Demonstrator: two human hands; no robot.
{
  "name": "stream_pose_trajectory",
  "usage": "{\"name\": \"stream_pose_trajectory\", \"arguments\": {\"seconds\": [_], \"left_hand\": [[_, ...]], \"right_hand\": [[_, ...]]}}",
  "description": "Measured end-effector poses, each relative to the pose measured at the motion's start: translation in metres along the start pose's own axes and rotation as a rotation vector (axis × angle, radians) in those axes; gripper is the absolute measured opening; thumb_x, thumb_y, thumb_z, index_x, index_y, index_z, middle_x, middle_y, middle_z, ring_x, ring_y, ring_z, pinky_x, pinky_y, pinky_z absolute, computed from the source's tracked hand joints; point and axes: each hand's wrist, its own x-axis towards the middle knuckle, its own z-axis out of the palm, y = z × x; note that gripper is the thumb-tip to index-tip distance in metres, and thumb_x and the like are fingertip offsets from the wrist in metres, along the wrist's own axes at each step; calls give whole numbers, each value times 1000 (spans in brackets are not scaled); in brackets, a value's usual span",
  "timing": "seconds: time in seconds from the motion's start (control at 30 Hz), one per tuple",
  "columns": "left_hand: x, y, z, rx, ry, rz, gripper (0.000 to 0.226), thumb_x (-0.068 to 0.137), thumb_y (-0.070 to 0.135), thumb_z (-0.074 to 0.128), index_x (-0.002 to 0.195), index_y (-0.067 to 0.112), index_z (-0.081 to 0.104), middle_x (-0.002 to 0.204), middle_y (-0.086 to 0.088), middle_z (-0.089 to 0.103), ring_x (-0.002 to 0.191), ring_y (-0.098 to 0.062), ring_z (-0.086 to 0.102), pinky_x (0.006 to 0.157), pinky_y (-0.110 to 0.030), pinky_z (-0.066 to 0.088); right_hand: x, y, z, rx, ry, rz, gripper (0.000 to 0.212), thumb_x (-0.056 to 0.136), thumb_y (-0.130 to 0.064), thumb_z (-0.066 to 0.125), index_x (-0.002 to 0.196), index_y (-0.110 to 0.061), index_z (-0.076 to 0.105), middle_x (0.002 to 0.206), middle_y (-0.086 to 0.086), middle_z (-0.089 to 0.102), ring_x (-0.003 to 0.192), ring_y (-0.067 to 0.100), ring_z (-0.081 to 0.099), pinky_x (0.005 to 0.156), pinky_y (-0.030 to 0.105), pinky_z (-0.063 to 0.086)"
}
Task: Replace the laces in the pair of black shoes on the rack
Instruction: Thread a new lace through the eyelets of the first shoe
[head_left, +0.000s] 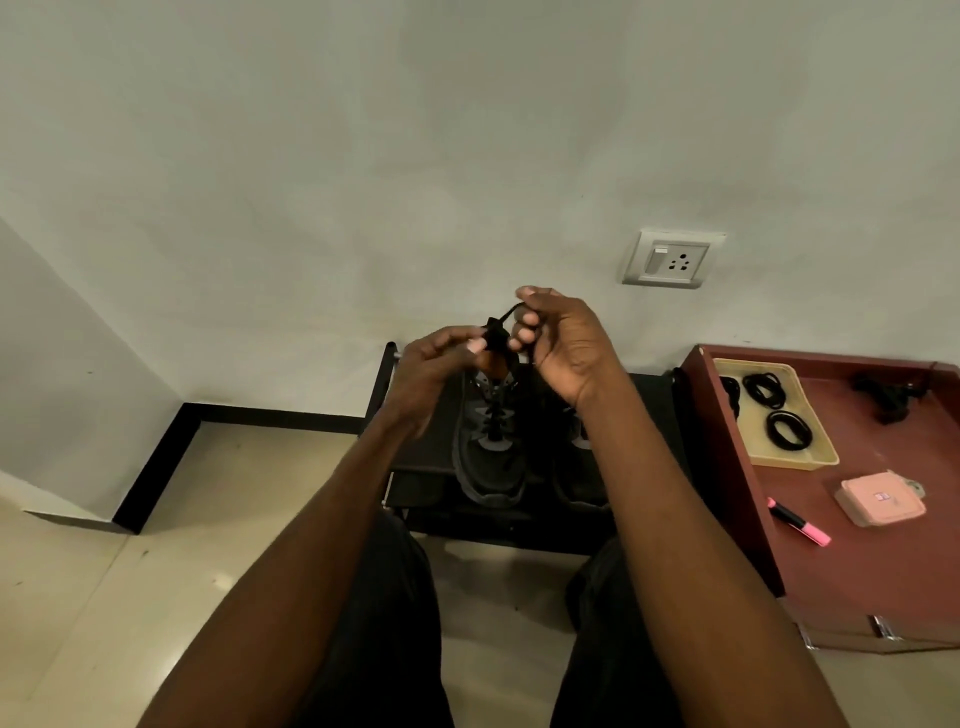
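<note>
- Head view: my left hand (441, 358) and right hand (556, 338) both pinch the black lace (501, 325), raised to keep it taut.
- Left shoe (488, 457) sits on the rack (415, 441), steady for lacing.
- Spare laces (787, 428) wait in the tray (779, 460) on the table (883, 571), within reach.

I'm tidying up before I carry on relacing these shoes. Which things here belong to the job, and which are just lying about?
Belong to the job:
black lace, held by the left hand and right hand
left shoe and right shoe on the rack
coiled laces in the tray

Lying about:
pink marker
pink case
wall socket
</note>
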Motion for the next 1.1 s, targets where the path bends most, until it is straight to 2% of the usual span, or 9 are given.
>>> {"name": "stream_pose_trajectory", "arguments": {"seconds": [0.13,0.3,0.37,0.47,0.57,0.7,0.87,0.93,1.1], "left_hand": [[4,-29,-31,45,453,-130,12,90,21,72,81,14,75,78,-7,67,79,-17,61,79,-29,50],[8,-63,-56,467,822,-388,20,84,25,63,93,10,74,98,-7,70,96,-25,65,88,-39,55],[8,-54,-42,482,733,-273,29,86,18,67,114,11,69,115,1,62,108,-17,58,94,-33,51],[13,-36,-8,377,280,-70,37,95,16,65,131,15,58,123,5,62,107,-2,59,87,-10,45],[17,-35,8,333,-43,-65,23,96,26,66,118,21,66,105,-2,74,96,-9,69,84,-22,52],[18,-48,6,424,9,-62,14,98,22,63,95,11,70,85,-10,71,70,-11,61,69,-27,51],[15,-56,6,659,295,13,11,100,16,57,91,15,63,81,6,62,72,-3,55,62,-6,39],[17,-62,6,738,292,72,7,97,14,60,94,13,67,89,2,63,81,-9,57,72,-14,42],[23,-73,10,638,-59,34,26,91,20,70,117,20,72,126,2,65,124,-13,53,110,-40,42]], "right_hand": [[4,-12,-36,42,171,-104,12,94,-4,49,87,-11,54,56,-3,44,46,12,36,49,25,33],[5,-1,-57,-172,324,-73,19,95,2,43,93,-11,57,66,0,56,49,11,44,47,24,34],[5,11,-54,-373,281,14,17,97,2,43,100,-9,57,75,4,60,50,9,46,45,23,33],[1,27,-42,-630,82,140,3,100,-8,53,99,-9,56,74,4,63,47,8,44,41,22,29],[4,40,-38,-745,14,139,17,96,-24,66,90,-12,56,64,1,60,44,9,41,40,22,27],[13,47,-51,-705,49,99,12,98,-19,64,91,-8,65,70,3,62,53,10,49,48,23,38],[16,60,-64,-596,78,131,12,98,3,57,98,2,69,83,14,70,66,14,64,62,24,54],[16,70,-66,-616,152,96,10,96,-1,63,98,7,66,79,17,68,62,16,63,58,26,53],[18,86,-66,-675,161,24,18,97,-13,64,103,3,58,72,8,67,56,16,57,51,26,48]]}}
